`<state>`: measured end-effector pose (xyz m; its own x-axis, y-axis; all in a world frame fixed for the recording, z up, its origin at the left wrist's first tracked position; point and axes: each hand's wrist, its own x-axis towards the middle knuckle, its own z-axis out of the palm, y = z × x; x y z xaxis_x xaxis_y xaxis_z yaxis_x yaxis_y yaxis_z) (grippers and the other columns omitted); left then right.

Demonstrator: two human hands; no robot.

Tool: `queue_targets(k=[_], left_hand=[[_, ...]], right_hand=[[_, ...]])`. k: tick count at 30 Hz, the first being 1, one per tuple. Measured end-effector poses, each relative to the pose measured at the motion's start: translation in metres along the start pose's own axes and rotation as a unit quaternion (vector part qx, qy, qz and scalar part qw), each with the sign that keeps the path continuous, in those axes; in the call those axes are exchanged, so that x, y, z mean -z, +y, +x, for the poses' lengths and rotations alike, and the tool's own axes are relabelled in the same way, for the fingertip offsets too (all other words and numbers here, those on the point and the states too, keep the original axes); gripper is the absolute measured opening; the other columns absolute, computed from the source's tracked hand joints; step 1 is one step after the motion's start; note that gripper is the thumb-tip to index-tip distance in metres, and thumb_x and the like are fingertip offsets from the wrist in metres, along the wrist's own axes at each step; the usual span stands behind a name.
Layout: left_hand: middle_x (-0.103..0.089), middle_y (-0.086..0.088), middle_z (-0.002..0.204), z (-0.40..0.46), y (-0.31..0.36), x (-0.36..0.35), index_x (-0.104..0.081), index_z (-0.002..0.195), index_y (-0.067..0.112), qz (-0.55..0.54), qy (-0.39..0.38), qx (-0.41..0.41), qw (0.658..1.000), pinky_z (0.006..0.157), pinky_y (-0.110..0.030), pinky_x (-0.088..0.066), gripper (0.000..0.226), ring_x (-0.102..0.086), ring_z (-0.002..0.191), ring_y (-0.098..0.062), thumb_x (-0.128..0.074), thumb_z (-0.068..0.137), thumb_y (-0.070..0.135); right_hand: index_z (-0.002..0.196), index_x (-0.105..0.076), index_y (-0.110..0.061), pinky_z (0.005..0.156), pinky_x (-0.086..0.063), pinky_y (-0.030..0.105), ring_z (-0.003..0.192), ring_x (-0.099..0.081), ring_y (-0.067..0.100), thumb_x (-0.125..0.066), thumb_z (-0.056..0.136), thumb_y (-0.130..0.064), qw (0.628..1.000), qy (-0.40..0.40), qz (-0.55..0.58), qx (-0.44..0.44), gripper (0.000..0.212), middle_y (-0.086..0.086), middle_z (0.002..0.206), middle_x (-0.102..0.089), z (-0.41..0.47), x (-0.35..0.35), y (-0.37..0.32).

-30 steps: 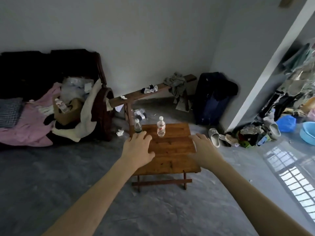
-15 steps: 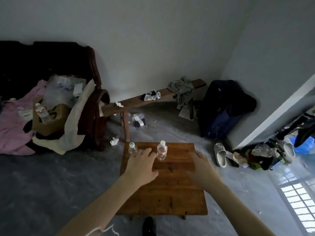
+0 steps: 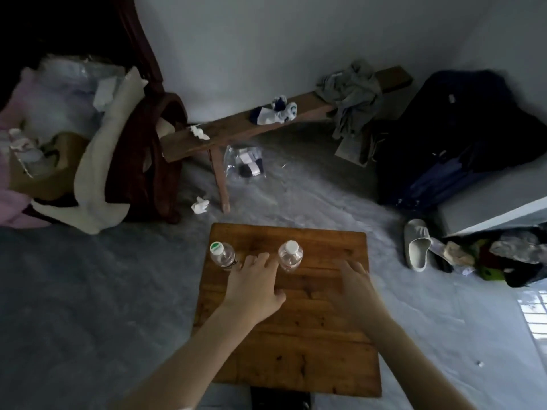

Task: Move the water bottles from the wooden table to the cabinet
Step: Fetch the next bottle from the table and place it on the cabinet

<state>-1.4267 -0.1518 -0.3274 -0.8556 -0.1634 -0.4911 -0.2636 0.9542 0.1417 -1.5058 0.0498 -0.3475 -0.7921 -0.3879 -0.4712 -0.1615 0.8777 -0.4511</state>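
Two clear water bottles stand upright on the wooden table (image 3: 296,350). The left bottle (image 3: 222,255) has a green-printed cap and stands at the table's left edge. The other bottle (image 3: 290,255) has a white cap and a red label and stands mid-table. My left hand (image 3: 253,287) hovers palm down between them with fingers spread, its fingertips close to both bottles and holding nothing. My right hand (image 3: 356,287) is open over the table, to the right of the white-capped bottle and apart from it. No cabinet is in view.
A long wooden bench (image 3: 266,122) with socks and grey cloth stands behind the table. A dark chair (image 3: 148,143) piled with cloth and bags is at the left. A dark suitcase (image 3: 444,137) and a slipper (image 3: 418,244) lie at the right. Crumpled tissue (image 3: 199,205) lies on the floor.
I have come closer to the table and now look down on it. Both hands have reached forward, and the left hand's fingers are now between the two bottles.
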Motion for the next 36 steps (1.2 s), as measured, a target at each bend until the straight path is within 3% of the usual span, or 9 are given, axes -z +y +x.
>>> queue_targets(k=[7,11,14,18,21,25,27,30,36], left_hand=[[-0.045,0.003,0.151,0.091,-0.013,-0.084,-0.039,0.147,0.023,-0.077,-0.082,0.067,0.991,0.104,-0.044,-0.045,0.074,-0.046,0.137,-0.023,-0.064,0.088,0.058],[-0.036,-0.004,0.161,0.141,-0.024,-0.137,-0.019,0.156,0.019,-0.175,-0.097,0.126,0.972,0.108,-0.05,-0.044,0.112,-0.041,0.145,-0.027,-0.078,0.073,0.065],[-0.042,0.002,0.156,0.166,-0.023,-0.174,-0.019,0.152,0.027,-0.335,-0.018,0.097,0.937,0.112,-0.043,-0.041,0.119,-0.042,0.144,-0.021,-0.092,0.062,0.054],[-0.059,0.014,0.131,0.177,-0.019,-0.206,-0.032,0.142,0.036,-0.536,0.084,0.048,0.839,0.106,-0.031,-0.05,0.102,-0.058,0.125,-0.006,-0.096,0.062,0.036],[-0.065,0.015,0.121,0.178,-0.012,-0.209,-0.045,0.136,0.029,-0.573,0.167,0.037,0.802,0.098,-0.031,-0.055,0.083,-0.064,0.117,-0.01,-0.092,0.067,0.033],[-0.07,0.006,0.114,0.169,-0.011,-0.192,-0.056,0.128,0.015,-0.565,0.231,0.01,0.792,0.092,-0.031,-0.058,0.068,-0.068,0.11,-0.013,-0.089,0.07,0.03],[-0.067,0.01,0.119,0.162,-0.014,-0.174,-0.052,0.132,0.019,-0.557,0.238,-0.018,0.795,0.092,-0.022,-0.055,0.073,-0.065,0.116,-0.012,-0.088,0.07,0.034],[-0.06,0.018,0.128,0.148,-0.016,-0.139,-0.042,0.138,0.034,-0.554,0.235,-0.067,0.796,0.096,-0.019,-0.052,0.081,-0.06,0.125,-0.013,-0.086,0.071,0.038],[-0.065,0.019,0.122,0.102,-0.001,-0.066,-0.047,0.129,0.049,-0.533,0.242,-0.111,0.803,0.09,-0.018,-0.054,0.065,-0.065,0.115,-0.008,-0.082,0.074,0.039]], right_hand=[[0.141,-0.034,-0.032,0.102,-0.044,0.044,0.133,-0.04,0.021,-0.064,0.085,-0.032,0.997,-0.059,-0.049,0.009,0.063,-0.005,0.151,-0.034,0.077,-0.071,0.04],[0.142,-0.034,-0.028,0.105,-0.043,0.046,0.134,-0.039,0.022,-0.059,0.084,-0.027,0.994,-0.09,-0.058,0.009,0.063,-0.003,0.149,-0.034,0.11,-0.106,0.059],[0.141,-0.036,-0.026,0.104,-0.044,0.046,0.133,-0.04,0.023,-0.06,0.085,-0.026,0.992,-0.108,-0.063,-0.003,0.061,0.0,0.146,-0.038,0.136,-0.126,0.069],[0.143,-0.034,-0.024,0.101,-0.045,0.045,0.132,-0.041,0.025,-0.063,0.085,-0.026,0.993,-0.105,-0.053,-0.019,0.065,0.003,0.145,-0.04,0.16,-0.147,0.078],[0.146,-0.032,-0.024,0.1,-0.045,0.044,0.134,-0.04,0.025,-0.064,0.084,-0.027,0.993,-0.103,-0.054,-0.011,0.069,0.003,0.147,-0.039,0.169,-0.158,0.081],[0.147,-0.031,-0.026,0.101,-0.044,0.044,0.133,-0.04,0.024,-0.061,0.085,-0.028,0.994,-0.102,-0.045,-0.008,0.069,0.002,0.146,-0.039,0.17,-0.166,0.085],[0.144,-0.035,-0.027,0.094,-0.05,0.041,0.125,-0.047,0.022,-0.059,0.085,-0.029,0.995,-0.096,0.003,-0.029,0.064,0.001,0.14,-0.045,0.166,-0.165,0.086],[0.135,-0.048,-0.028,0.069,-0.056,0.027,0.094,-0.064,0.012,-0.058,0.087,-0.027,0.97,-0.098,0.192,-0.114,0.05,-0.002,0.118,-0.063,0.157,-0.151,0.081],[0.128,-0.061,-0.018,0.084,-0.057,0.042,0.098,-0.071,0.02,-0.056,0.087,0.001,0.871,-0.142,0.443,-0.156,0.045,0.002,0.116,-0.071,0.118,-0.109,0.053]])
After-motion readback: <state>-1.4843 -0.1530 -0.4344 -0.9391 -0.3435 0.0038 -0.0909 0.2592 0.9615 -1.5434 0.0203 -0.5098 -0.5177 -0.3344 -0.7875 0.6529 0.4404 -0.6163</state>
